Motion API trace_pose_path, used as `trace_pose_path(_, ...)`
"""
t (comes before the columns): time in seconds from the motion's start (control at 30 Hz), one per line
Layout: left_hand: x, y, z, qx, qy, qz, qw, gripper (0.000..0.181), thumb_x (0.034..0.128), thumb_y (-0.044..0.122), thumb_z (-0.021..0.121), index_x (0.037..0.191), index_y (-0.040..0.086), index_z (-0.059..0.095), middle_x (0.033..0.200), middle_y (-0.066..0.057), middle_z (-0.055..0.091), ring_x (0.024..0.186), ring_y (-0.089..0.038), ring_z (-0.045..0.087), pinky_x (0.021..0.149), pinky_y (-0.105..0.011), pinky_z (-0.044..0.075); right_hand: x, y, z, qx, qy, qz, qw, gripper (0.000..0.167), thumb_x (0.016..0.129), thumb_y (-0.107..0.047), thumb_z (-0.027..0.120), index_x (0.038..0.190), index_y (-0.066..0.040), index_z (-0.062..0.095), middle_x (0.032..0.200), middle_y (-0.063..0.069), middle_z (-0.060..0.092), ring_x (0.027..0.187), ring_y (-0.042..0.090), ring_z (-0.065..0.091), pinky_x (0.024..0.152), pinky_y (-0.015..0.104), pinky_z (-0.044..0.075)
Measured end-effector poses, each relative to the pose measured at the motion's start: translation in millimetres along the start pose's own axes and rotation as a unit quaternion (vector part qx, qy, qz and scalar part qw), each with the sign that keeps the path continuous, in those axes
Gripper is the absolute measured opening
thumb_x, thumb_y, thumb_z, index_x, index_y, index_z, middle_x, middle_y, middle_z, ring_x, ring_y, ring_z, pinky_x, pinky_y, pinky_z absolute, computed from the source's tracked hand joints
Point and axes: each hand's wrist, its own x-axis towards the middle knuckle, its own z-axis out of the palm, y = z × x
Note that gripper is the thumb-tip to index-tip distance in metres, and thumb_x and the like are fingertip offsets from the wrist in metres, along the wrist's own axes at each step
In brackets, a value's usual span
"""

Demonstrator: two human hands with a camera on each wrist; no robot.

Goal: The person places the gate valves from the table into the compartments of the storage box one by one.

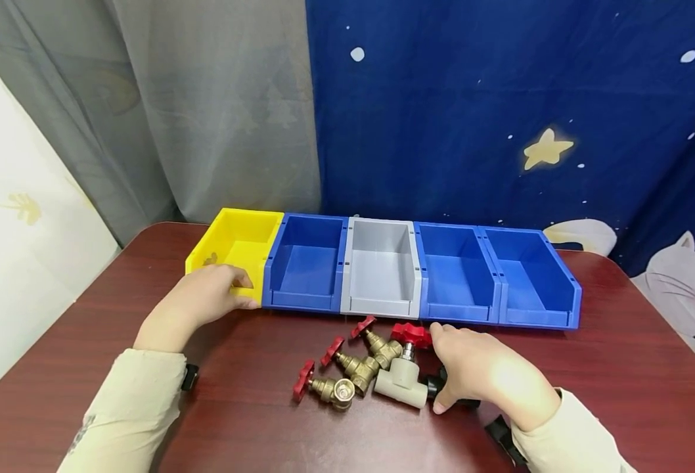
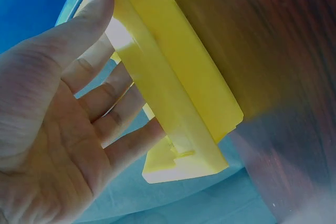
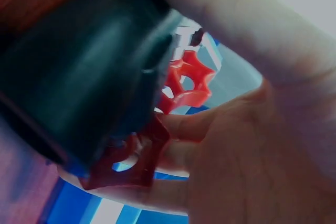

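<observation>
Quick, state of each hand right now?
Left hand: closed, gripping the yellow bin by its front edge.
Right hand: closed, holding the black valve.

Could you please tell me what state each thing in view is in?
Yellow bin: upright, open, front gripped by the left hand
Three blue bins: upright, open
Grey bin: upright, open
Three brass valves: on the table, red handwheels attached
Pale grey valve: on the table, red handwheel attached
Black fitting: held by the right hand; whether lifted, unclear
</observation>
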Motion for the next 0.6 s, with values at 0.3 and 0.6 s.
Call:
trace_pose_path(0.3,2.0,1.4,2.3,0.001,0.015,-0.008,0.9999,0.037,0.0793,0.037,0.083,0.096,0.005,0.073,0.083,-0.004,0.067,0.087,-0.032,0.054,0.083,-0.051,0.047,-0.2,6.1,3.8,0.006,0.006,-0.037,0.9993,0.080,0.052,-0.033,0.097,0.108,0.001,0.051,0.101,0.011,0.058,0.096,0.037,0.060,0.087,0.053,0.049)
trace_pose_path(0.6,3.9,-3.9,1.1,0.011,0.021,-0.010,0.9997,0.039,0.0764,0.040,0.085,0.091,0.007,0.072,0.079,-0.001,0.066,0.077,-0.025,0.055,0.074,-0.046,0.049,1.5,6.8,0.3,-0.008,0.011,-0.044,0.9989,0.070,0.053,-0.033,0.094,0.098,-0.003,0.051,0.086,0.002,0.053,0.077,0.024,0.055,0.074,0.047,0.049)
